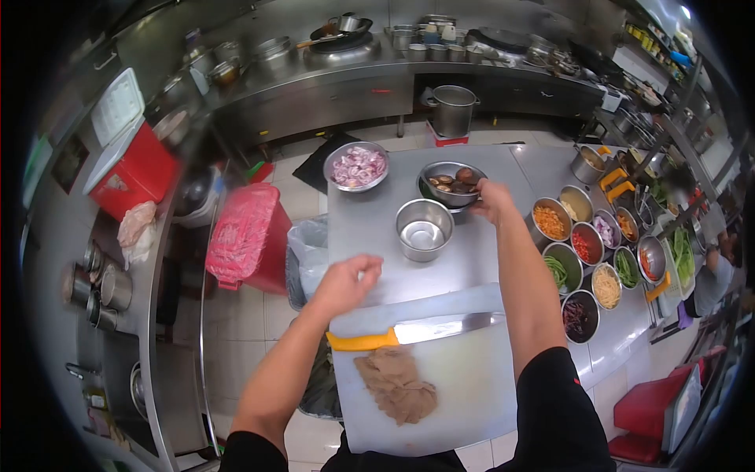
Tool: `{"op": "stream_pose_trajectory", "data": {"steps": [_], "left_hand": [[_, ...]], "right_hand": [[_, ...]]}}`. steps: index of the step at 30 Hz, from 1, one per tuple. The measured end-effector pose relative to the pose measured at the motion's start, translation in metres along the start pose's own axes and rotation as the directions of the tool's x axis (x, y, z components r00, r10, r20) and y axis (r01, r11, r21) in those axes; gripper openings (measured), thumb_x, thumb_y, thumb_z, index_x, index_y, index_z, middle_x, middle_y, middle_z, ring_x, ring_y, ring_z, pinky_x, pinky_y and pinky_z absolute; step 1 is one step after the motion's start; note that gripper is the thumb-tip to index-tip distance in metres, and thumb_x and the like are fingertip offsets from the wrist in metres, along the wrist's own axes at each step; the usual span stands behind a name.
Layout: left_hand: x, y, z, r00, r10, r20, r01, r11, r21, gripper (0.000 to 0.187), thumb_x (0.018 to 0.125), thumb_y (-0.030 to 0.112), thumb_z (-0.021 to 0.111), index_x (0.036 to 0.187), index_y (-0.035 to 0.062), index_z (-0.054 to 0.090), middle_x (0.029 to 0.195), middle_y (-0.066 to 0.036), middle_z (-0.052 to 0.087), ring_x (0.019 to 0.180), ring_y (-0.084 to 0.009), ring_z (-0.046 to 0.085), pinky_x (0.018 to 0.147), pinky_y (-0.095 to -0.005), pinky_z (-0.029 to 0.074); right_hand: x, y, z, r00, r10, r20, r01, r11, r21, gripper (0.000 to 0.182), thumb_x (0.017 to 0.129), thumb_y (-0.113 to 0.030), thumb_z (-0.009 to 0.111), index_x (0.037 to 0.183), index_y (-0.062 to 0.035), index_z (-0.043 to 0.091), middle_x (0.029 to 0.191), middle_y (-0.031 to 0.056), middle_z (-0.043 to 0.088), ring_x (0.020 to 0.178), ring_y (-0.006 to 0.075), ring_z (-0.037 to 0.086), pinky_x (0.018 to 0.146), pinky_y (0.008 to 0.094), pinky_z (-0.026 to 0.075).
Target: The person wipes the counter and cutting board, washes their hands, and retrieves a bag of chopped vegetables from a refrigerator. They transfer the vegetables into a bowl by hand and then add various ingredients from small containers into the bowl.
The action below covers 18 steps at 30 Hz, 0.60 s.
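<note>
Toward the far edge of the steel table (476,271), a metal bowl of brown mushrooms (454,183) sits in the grip of the right hand (492,201), whose fingers are closed on its right side. Just in front of that bowl, a deep steel pot (425,229) stands upright. Nearer the body, the left hand (346,284) hangs with fingers loosely curled, partly open, holding nothing visible. To the left of the mushrooms is a bowl of sliced purple onion (358,167). Closer in, a yellow-handled knife (396,336) lies across the white cutting board (472,409), just beyond a crumpled brown cloth (397,385). Over on the right, metal containers of cut vegetables (580,241) stand clustered together.
</note>
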<state>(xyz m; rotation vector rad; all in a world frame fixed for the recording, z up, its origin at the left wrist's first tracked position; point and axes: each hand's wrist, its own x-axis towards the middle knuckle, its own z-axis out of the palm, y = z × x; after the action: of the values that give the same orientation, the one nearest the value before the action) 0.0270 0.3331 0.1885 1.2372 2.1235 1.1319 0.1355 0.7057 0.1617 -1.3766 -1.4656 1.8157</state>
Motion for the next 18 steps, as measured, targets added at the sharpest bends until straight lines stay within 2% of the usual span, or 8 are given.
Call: {"op": "stream_pose_trajectory", "data": {"steps": [2, 4, 7, 8, 12, 15, 16, 18], "left_hand": [[0.038, 0.008, 0.003, 0.993, 0.09, -0.082, -0.079, 0.99, 0.121, 0.027, 0.094, 0.026, 0.062, 0.111, 0.0066, 0.07, 0.102, -0.016, 0.073, 0.097, -0.0333, 0.07, 0.086, -0.0402, 0.054], [0.081, 0.022, 0.006, 0.996, 0.045, -0.075, -0.033, 0.988, 0.154, 0.028, 0.094, 0.027, 0.061, 0.109, 0.0059, 0.071, 0.105, -0.017, 0.072, 0.098, -0.034, 0.069, 0.085, -0.0411, 0.054], [0.147, 0.025, 0.023, 0.995, 0.088, -0.048, -0.068, 0.946, 0.316, 0.034, 0.094, 0.031, 0.061, 0.111, 0.0019, 0.069, 0.104, -0.02, 0.072, 0.099, -0.0355, 0.068, 0.086, -0.0428, 0.053], [0.169, 0.025, 0.031, 0.998, 0.056, -0.023, -0.043, 0.922, 0.386, 0.034, 0.094, 0.03, 0.061, 0.111, 0.0025, 0.07, 0.104, -0.019, 0.072, 0.099, -0.036, 0.068, 0.087, -0.0434, 0.053], [0.227, 0.042, 0.056, 0.995, -0.091, 0.047, 0.058, 0.877, 0.476, 0.035, 0.093, 0.03, 0.06, 0.113, 0.0042, 0.07, 0.106, -0.021, 0.071, 0.102, -0.0371, 0.067, 0.091, -0.0447, 0.052], [0.279, 0.004, 0.083, 0.978, -0.033, 0.204, -0.121, 0.707, 0.697, 0.035, 0.092, 0.03, 0.06, 0.115, 0.0048, 0.071, 0.115, -0.022, 0.068, 0.105, -0.0372, 0.066, 0.095, -0.0444, 0.051], [0.279, 0.013, 0.083, 0.967, -0.142, 0.21, -0.028, 0.763, 0.645, 0.041, 0.09, 0.032, 0.061, 0.116, 0.0019, 0.07, 0.125, -0.023, 0.064, 0.109, -0.0381, 0.065, 0.098, -0.0434, 0.05], [0.264, 0.036, 0.082, 0.971, -0.199, 0.129, 0.086, 0.802, 0.591, 0.043, 0.087, 0.033, 0.063, 0.113, 0.0002, 0.071, 0.126, -0.023, 0.064, 0.112, -0.0383, 0.064, 0.1, -0.0422, 0.05]], "right_hand": [[-0.011, 0.004, -0.013, 0.999, 0.002, 0.042, -0.009, 0.986, 0.165, 0.033, 0.093, -0.017, 0.051, 0.121, 0.0007, 0.055, 0.117, 0.0188, 0.058, 0.101, 0.0348, 0.063, 0.093, 0.056, 0.05], [-0.022, 0.01, -0.022, 0.996, -0.039, 0.075, 0.014, 0.951, 0.309, 0.034, 0.094, -0.013, 0.048, 0.126, -0.0003, 0.051, 0.121, 0.0176, 0.056, 0.11, 0.034, 0.059, 0.104, 0.0602, 0.043], [-0.029, 0.016, -0.035, 1.0, -0.009, -0.009, 0.012, 0.931, 0.364, 0.029, 0.095, -0.01, 0.046, 0.122, 0.0005, 0.051, 0.122, 0.0166, 0.054, 0.113, 0.0322, 0.057, 0.108, 0.0629, 0.037], [-0.04, 0.015, -0.037, 0.994, -0.052, -0.094, 0.082, 0.935, 0.346, 0.023, 0.095, -0.011, 0.047, 0.115, -0.0012, 0.052, 0.121, 0.0148, 0.054, 0.112, 0.0307, 0.058, 0.106, 0.0618, 0.04], [-0.071, 0.002, -0.061, 0.992, -0.067, -0.103, 0.114, 0.816, 0.567, 0.02, 0.094, -0.009, 0.048, 0.109, 0.0011, 0.058, 0.11, 0.0134, 0.056, 0.108, 0.0262, 0.055, 0.093, 0.0542, 0.05], [-0.121, -0.02, -0.104, 0.979, -0.175, -0.106, 0.205, 0.83, 0.518, 0.021, 0.096, -0.01, 0.047, 0.109, 0.0014, 0.058, 0.109, 0.0129, 0.059, 0.108, 0.0272, 0.058, 0.093, 0.0531, 0.051], [-0.141, -0.023, -0.125, 0.966, -0.236, -0.108, 0.258, 0.819, 0.512, 0.022, 0.095, -0.011, 0.049, 0.113, 0.0007, 0.056, 0.108, 0.0126, 0.059, 0.107, 0.0297, 0.06, 0.095, 0.0542, 0.052], [-0.189, -0.027, -0.167, 0.933, -0.336, -0.125, 0.353, 0.797, 0.49, 0.029, 0.095, -0.014, 0.05, 0.12, 0.001, 0.054, 0.112, 0.0136, 0.061, 0.107, 0.0326, 0.064, 0.095, 0.0538, 0.054]]}}
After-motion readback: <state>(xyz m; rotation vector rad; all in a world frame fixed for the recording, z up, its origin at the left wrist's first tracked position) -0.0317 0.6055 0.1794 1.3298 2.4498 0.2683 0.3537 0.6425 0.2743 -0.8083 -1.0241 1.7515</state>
